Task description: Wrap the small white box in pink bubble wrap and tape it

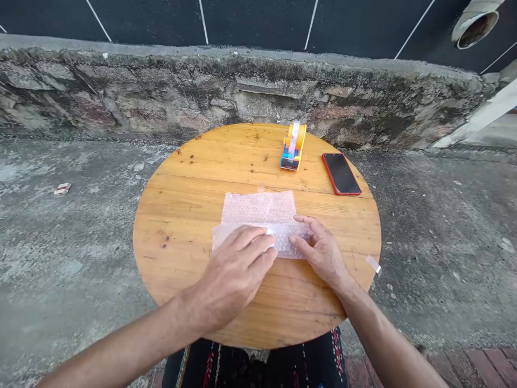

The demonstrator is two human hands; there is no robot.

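A sheet of bubble wrap (258,207) lies on the round wooden table in front of me, its near part folded over into a wide band. My left hand (238,267) rests over the middle of that band, fingers stretched out and pressing on it. Around the band's right end, my right hand (321,250) grips the wrap, thumb on top and index finger along the far fold. Whatever may lie inside the fold is hidden.
On the wooden table (181,210), a yellow and blue tape dispenser (294,146) stands at the back and a red-edged phone (342,173) lies at the right. A strip of clear tape (373,264) hangs from the right edge. Beyond runs a low stone wall (161,102).
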